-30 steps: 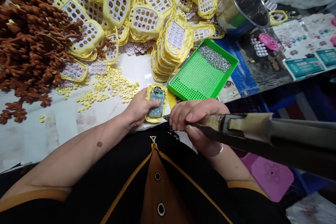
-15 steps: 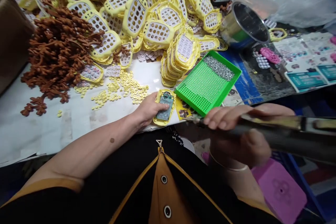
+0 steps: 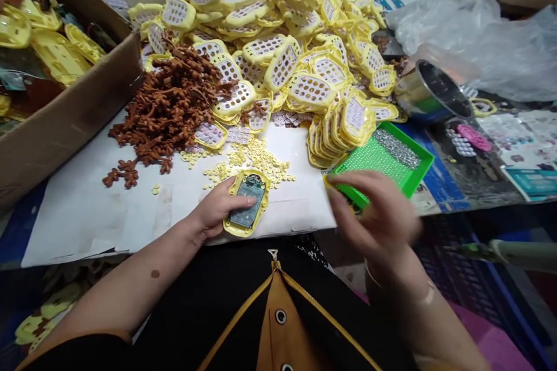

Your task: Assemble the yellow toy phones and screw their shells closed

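Observation:
My left hand point(image 3: 220, 206) grips a yellow plastic toy-phone shell point(image 3: 266, 200) at the table's front edge. A green circuit board point(image 3: 246, 214) lies inside it, with my thumb pressed on the board. My right hand point(image 3: 383, 214), smeared by motion, is over the near side of a green perforated tray point(image 3: 420, 181). Its thumb and forefinger point left and stand apart, with nothing visible between them. Small silver screws point(image 3: 398, 148) are heaped at the tray's far end. To the right of that hand hangs a screwdriver-like power tool point(image 3: 517, 253), untouched.
Yellow shells with white grids point(image 3: 311, 88) form a big pile at the back. Brown rubbery parts point(image 3: 169, 104) and small yellow buttons point(image 3: 261, 162) lie left of centre. A cardboard box point(image 3: 69, 110) borders the left, a metal pot point(image 3: 429, 93) the right.
My right hand has let go of the power tool, which now hangs farther right, and has moved to the tray. My left hand still holds the shell. The view has shifted left.

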Demonstrator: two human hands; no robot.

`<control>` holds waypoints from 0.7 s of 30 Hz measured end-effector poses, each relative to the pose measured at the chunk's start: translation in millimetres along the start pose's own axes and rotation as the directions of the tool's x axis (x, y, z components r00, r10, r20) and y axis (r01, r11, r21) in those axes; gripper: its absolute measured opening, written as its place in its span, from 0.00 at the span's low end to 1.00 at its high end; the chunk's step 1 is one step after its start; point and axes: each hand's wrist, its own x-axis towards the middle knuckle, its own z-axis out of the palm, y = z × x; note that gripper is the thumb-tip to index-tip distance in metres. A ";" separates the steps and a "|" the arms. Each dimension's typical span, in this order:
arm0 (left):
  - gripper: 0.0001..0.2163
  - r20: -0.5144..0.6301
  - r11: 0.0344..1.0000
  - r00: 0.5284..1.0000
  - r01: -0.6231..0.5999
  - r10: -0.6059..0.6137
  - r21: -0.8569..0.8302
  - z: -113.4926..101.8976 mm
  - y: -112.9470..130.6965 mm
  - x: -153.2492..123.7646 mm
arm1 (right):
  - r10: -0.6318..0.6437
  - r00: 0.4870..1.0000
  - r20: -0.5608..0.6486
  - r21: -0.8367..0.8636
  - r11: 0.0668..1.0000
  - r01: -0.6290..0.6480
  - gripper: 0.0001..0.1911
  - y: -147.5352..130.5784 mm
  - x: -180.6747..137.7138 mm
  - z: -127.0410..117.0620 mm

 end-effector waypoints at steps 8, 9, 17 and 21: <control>0.22 -0.092 0.993 0.993 -0.085 0.077 -0.088 -40.6 9.3 -20.0 | 0.181 0.875 0.448 -0.283 0.958 -0.053 0.16 -17.7 122.5 151.4; 0.22 -0.100 0.992 0.992 -0.083 0.074 -0.093 -44.2 10.6 -21.3 | 0.186 0.870 0.457 -0.308 0.950 -0.041 0.17 -22.0 128.3 162.1; 0.23 -0.092 0.964 0.994 -0.078 0.056 -0.256 -57.1 20.8 -20.2 | 0.272 0.923 0.270 -0.418 0.897 -0.142 0.15 11.8 149.5 151.9; 0.22 -0.083 0.962 0.995 -0.082 0.063 -0.262 -54.1 19.3 -20.3 | 0.248 0.950 0.188 -0.385 0.909 -0.161 0.08 39.1 149.9 145.0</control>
